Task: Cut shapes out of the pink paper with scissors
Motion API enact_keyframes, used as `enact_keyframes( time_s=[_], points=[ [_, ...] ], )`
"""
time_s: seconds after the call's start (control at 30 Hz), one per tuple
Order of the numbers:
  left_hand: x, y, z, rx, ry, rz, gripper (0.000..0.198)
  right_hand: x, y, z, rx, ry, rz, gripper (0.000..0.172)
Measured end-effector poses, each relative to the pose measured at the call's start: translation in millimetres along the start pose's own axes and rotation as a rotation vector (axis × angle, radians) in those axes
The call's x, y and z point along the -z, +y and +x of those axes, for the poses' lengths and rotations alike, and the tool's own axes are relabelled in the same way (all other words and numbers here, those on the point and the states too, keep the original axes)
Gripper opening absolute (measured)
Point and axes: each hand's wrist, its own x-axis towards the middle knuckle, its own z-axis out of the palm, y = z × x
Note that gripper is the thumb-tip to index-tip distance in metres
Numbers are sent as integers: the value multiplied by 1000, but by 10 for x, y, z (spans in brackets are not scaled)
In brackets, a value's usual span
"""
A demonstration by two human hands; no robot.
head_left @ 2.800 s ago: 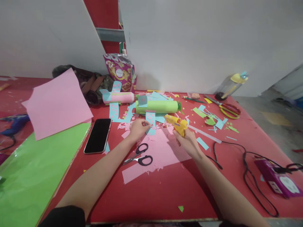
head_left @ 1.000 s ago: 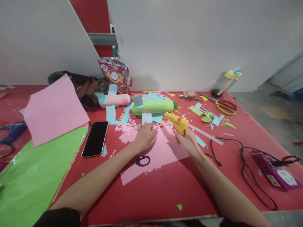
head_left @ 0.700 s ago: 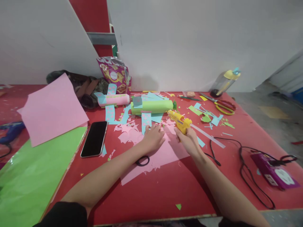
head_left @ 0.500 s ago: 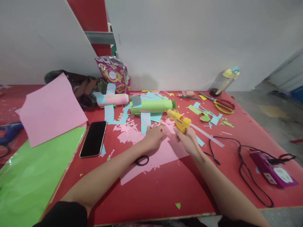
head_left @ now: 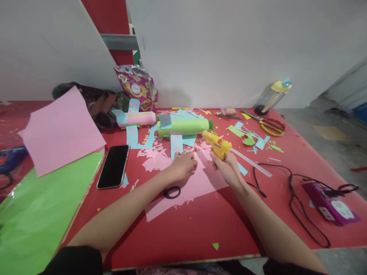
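Note:
My right hand [head_left: 226, 168] grips a yellow glue gun [head_left: 215, 142] whose nozzle points left toward a green paper-roll plane [head_left: 183, 126]. My left hand [head_left: 183, 166] rests on the pink paper sheet [head_left: 197, 183] with fingers curled, fingertips at the lower end of a blue strip with pink hearts [head_left: 176, 144]. What those fingers pinch, if anything, is hidden. A pink paper-roll plane [head_left: 136, 118] lies further left. Black scissors [head_left: 171, 192] sit partly under my left forearm.
A black phone [head_left: 113, 172] lies left of the scraps, beside a green sheet [head_left: 37, 206] and a big pink sheet [head_left: 61, 130]. Red-yellow scissors [head_left: 271, 126], a bottle [head_left: 272, 97], a black cord [head_left: 289, 191] and a purple power strip [head_left: 329, 200] are on the right.
My left hand moved right from the blue strip's edge to the pink sheet beside the glue gun and now covers most of the black scissors. The glue gun stayed in my right hand.

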Motion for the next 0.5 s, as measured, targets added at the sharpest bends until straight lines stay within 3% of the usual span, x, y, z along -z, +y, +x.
enact_keyframes(
  time_s=[0.5],
  points=[
    [-48,34,-49,-79,54,120,17,-31,83,24,2,-20,11,43]
  ],
)
